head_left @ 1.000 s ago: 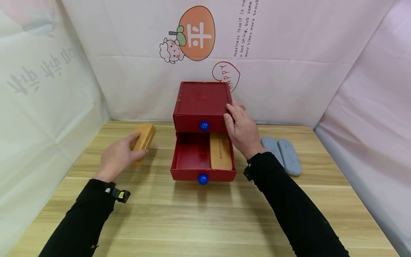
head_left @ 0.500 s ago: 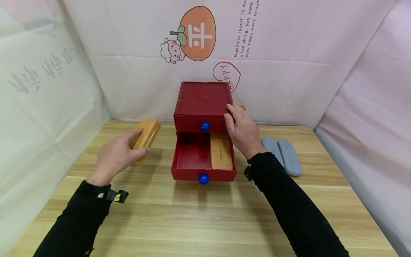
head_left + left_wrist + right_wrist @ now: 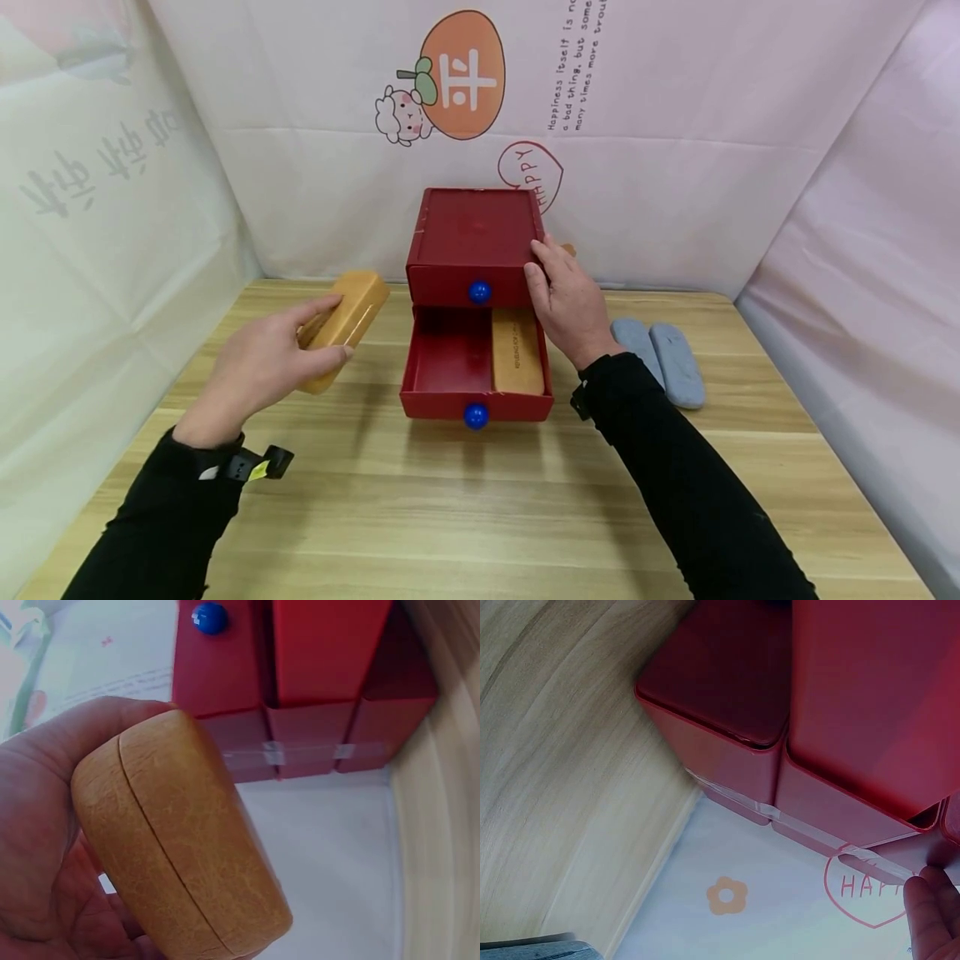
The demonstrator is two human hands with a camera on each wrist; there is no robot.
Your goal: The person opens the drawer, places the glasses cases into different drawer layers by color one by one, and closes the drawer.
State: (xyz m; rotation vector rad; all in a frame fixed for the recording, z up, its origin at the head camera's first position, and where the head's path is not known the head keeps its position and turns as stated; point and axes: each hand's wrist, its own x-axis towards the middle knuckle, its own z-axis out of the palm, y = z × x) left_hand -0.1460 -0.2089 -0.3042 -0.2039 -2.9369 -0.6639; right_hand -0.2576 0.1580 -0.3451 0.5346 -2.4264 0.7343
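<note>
My left hand (image 3: 258, 362) holds a tan, leather-look glasses case (image 3: 348, 325) by its sides, raised over the table left of a red drawer box (image 3: 476, 225). The left wrist view shows the seam around this closed case (image 3: 187, 832). Blue knobs mark the box's fronts, and its middle drawer (image 3: 450, 358) is pulled out. Inside that drawer, along the right side, lies another tan glasses case (image 3: 517, 358) with printed lettering. My right hand (image 3: 573, 304) rests against the box's upper right edge, fingertips (image 3: 928, 896) on its side in the right wrist view.
Two grey-blue cases (image 3: 678, 367) lie side by side on the wooden table (image 3: 480, 517), right of the box and partly behind my right forearm. A printed white cloth (image 3: 322, 200) hangs behind the table and down both sides.
My left hand has lifted the tan glasses case and carried it a little right, closer to the box. The right hand and the pulled-out drawer have stayed in place.
</note>
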